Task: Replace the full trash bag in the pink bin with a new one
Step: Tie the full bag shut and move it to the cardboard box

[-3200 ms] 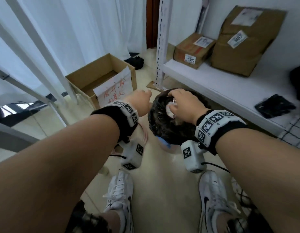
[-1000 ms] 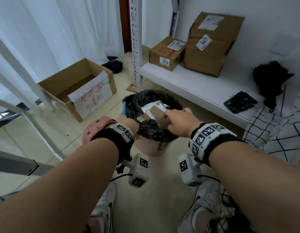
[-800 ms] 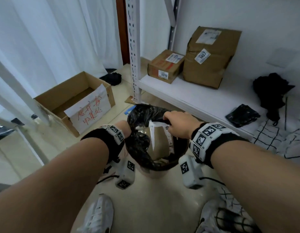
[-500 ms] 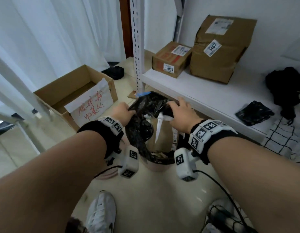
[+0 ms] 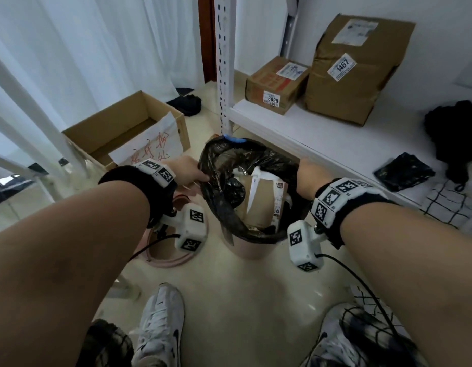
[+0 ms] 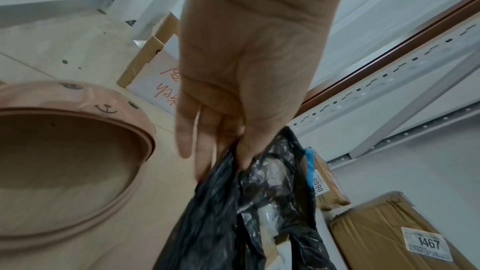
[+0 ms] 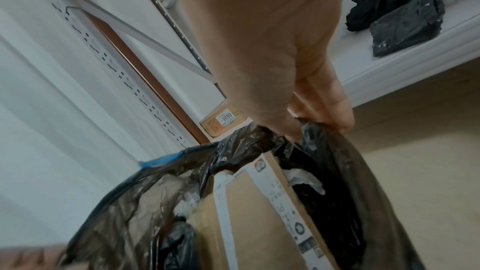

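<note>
room: you're standing on a pale floor (image 5: 229, 292), white curtains on your left, white metal shelf (image 5: 322, 139) on your right.
shelf load: big taped carton (image 5: 354, 72) tagged 1467, smaller carton (image 5: 276, 84) tagged 8090 just beside it, a flat black packet (image 5: 403, 174) and a heap of black cloth (image 5: 452, 128) further right.
floor box: open cardboard box (image 5: 118, 131) to your left front, paper sheet with red handwriting on its near side.
pink bin (image 5: 252, 249): upright on the floor just in front of the shelf edge, between your hands; only its lower wall shows under the bag.
trash bag (image 5: 224, 205): black, in the bin, mouth pulled open and raised above the rim; blue tie strip at the far edge. Inside you can see a folded cardboard piece, white paper and a black wad.
bin lid (image 6: 78, 110): pink ring with a little face on it, lying on the floor left of the bin, under your left wrist.
left hand (image 5: 187, 173): thumb and fingers (image 6: 202, 151) pinching the bag's left rim; little finger out straight, off the plastic.
right hand (image 5: 309, 173): thumb and curled fingers (image 7: 337, 114) gripping the bag's right rim, plastic bunched between them.
feet: your white sneakers at the bottom, well apart from the bin.
</note>
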Demonstrator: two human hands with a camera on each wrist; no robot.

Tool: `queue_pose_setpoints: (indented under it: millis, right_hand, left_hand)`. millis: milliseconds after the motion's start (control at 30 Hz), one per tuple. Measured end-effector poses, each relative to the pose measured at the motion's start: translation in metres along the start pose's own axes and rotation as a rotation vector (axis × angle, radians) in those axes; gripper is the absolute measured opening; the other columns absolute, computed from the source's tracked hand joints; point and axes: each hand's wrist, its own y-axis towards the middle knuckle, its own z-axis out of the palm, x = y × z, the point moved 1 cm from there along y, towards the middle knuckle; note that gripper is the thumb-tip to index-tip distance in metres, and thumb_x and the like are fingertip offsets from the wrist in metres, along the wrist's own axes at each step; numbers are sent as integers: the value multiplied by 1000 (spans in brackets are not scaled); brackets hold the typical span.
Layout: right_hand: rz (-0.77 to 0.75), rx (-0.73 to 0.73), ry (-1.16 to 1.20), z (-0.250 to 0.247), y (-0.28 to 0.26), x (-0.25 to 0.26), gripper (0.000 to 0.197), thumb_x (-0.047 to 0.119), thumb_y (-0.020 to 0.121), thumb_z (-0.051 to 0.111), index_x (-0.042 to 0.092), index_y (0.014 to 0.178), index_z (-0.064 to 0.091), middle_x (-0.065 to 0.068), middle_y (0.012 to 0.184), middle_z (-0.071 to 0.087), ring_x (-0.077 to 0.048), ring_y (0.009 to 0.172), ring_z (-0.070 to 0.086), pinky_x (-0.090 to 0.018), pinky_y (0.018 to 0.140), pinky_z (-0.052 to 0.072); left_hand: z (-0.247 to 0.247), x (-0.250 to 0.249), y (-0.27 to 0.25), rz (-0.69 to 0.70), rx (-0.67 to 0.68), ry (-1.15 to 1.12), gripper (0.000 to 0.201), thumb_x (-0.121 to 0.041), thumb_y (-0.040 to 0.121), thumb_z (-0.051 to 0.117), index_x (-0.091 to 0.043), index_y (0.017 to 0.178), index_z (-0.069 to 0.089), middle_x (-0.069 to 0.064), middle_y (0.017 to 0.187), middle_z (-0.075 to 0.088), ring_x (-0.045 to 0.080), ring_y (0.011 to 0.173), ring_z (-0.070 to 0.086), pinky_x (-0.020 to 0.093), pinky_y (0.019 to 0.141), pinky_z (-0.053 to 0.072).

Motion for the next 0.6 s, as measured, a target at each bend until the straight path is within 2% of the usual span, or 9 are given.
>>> queue_pose_setpoints:
  millis: [67,167,233,300,367,433,500,567,600]
  right_hand:
    - [6,-20,-12,3,-1,-1,42,3,90,49,-3,130,36,-23,122,57,-37,110,58,-39,82,46]
    - [4,-21,6,5,0,0,41,4,90,48,-3,129,34,-23,121,56,-38,109,58,-40,82,46]
    - [22,-6,61,6,-1,3,43,5,90,49,-3,130,32,-24,122,56,-38,109,58,-40,81,47]
    - [46,19,163,9,-1,3,36,8,90,52,-4,122,41,-24,121,56,-38,108,59,-40,82,49]
    - [77,30,239,13,-3,-1,11,9,88,53,-1,91,55,-24,113,63,-36,102,63,-37,77,51]
    - [105,8,278,17,-4,-5,20,9,86,54,4,67,51,-22,104,69,-33,96,67,-33,72,50]
    - [136,-32,337,18,-4,-5,24,9,85,56,6,62,47,-22,101,69,-32,95,67,-33,74,52]
    - [155,-79,366,18,-1,-1,27,9,84,58,6,60,45,-21,98,69,-32,96,67,-32,70,50]
    - [164,-85,359,19,0,3,24,8,84,59,5,63,46,-21,98,68,-32,99,66,-30,66,49]
  left_hand:
    - [1,-8,5,80,-197,-63,19,-13,95,52,-7,77,46,9,70,54,22,56,56,29,48,54]
    - [2,-13,15,170,-341,-133,32,-18,92,54,-15,65,38,11,69,46,27,73,54,47,77,55]
    - [1,-13,17,182,-307,-97,29,-29,87,62,-9,69,51,16,75,55,29,77,59,43,79,54]
    - [0,-11,16,157,-248,-40,38,-37,82,68,-1,94,63,17,95,68,32,90,66,45,88,55]
    - [0,-9,10,181,-207,-49,43,-35,81,70,-1,107,64,15,105,69,30,97,65,44,93,53]
    - [1,-1,3,146,-86,6,41,-31,82,70,-3,111,65,11,110,67,27,103,62,38,95,49]
    - [2,8,-4,67,26,114,37,-28,85,68,-4,113,65,11,114,66,27,108,61,38,96,47]
    - [2,13,-6,83,-34,103,33,-25,89,62,-2,112,63,15,112,67,30,103,63,38,90,52]
    - [1,14,-5,102,-96,38,31,-23,92,58,1,111,60,16,104,67,28,93,66,32,77,57]
